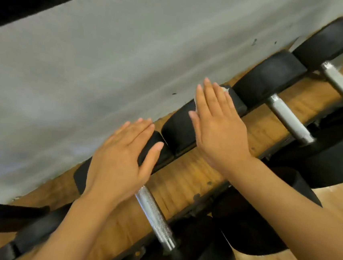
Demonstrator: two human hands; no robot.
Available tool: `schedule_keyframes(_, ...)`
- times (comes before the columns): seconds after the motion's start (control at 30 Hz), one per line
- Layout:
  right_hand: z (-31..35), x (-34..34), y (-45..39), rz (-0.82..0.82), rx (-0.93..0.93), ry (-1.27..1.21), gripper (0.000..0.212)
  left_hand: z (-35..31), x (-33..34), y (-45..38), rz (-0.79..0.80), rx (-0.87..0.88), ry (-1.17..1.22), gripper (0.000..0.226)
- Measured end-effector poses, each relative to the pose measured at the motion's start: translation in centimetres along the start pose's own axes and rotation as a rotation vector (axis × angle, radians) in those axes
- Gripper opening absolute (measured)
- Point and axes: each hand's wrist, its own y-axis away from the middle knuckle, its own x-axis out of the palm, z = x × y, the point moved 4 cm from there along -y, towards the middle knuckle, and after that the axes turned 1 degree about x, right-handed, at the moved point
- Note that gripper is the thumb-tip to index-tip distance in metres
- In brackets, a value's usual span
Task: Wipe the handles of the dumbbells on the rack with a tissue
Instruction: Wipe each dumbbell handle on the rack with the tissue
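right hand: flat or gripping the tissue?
Flat. The right hand lies with straight fingers over a dumbbell head, pressing the white tissue beneath it; only the tissue's edges peek out past the fingers.

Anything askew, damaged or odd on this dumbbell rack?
Mildly odd: the right hand presses the tissue flat on a dumbbell's black head, not a handle. The left hand lies flat on another head. The wall has small dark marks.

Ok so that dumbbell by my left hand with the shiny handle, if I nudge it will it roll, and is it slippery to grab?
Probably heavy for its size: the dumbbell has thick black ends on a metal bar. It likely won't roll far, since it sits cradled across the wooden rack. The handle looks knurled, so grip should be decent rather than slippery.
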Motion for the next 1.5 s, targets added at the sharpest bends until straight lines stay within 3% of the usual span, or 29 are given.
schedule_keyframes(0.2,-0.4,0.2,4.5,-0.037,-0.327,0.107,0.046,-0.2,-0.1,0.3,-0.027,0.016,-0.002,0.059)
schedule_keyframes(0.33,1.4,0.7,1.4,0.001,-0.337,0.174,0.05,-0.1,0.0,0.2,0.008,-0.013,-0.007,0.068)
schedule_keyframes(0.43,3.1,1.8,0.1,0.057,-0.35,0.247,0.05,-0.1,0.0,0.3,0.023,-0.022,-0.033,0.056)
schedule_keyframes(0.6,0.3,0.4,4.0,0.05,-0.423,0.19,0.048,0.3,0.0,0.5,0.043,-0.077,-0.014,0.045)
schedule_keyframes(0.7,-0.2,0.0,2.5,0.078,-0.364,0.174,0.05,0.4,-0.2,0.6,0.031,-0.052,-0.021,0.045)
schedule_keyframes(0.83,-0.6,-0.6,-0.7,0.086,-0.123,0.087,0.057,0.5,0.0,0.7,0.043,-0.058,-0.002,0.045)
schedule_keyframes(0.9,-0.8,-0.8,1.4,0.047,-0.142,0.076,0.054,0.5,0.0,0.7,0.024,-0.041,-0.027,0.047)
schedule_keyframes(1.03,-2.1,-0.9,2.3,0.135,-0.203,0.11,0.056,0.6,0.0,0.7,-0.015,-0.018,-0.079,0.048)
schedule_keyframes(1.13,-3.6,-0.8,-1.8,0.233,0.086,-0.019,0.057,0.5,0.0,0.8,-0.028,-0.013,-0.072,0.047)
schedule_keyframes(1.2,-3.7,-0.6,-1.8,0.277,0.162,-0.084,0.056,0.5,0.0,0.8,-0.043,-0.012,-0.063,0.047)
schedule_keyframes(1.4,-1.8,-0.8,3.6,0.161,-0.045,0.009,0.059,0.3,0.0,0.8,-0.07,-0.016,-0.075,0.047)
schedule_keyframes(1.5,-3.2,-0.3,0.4,0.193,0.049,-0.094,0.059,0.3,0.0,0.8,-0.062,-0.027,-0.063,0.048)
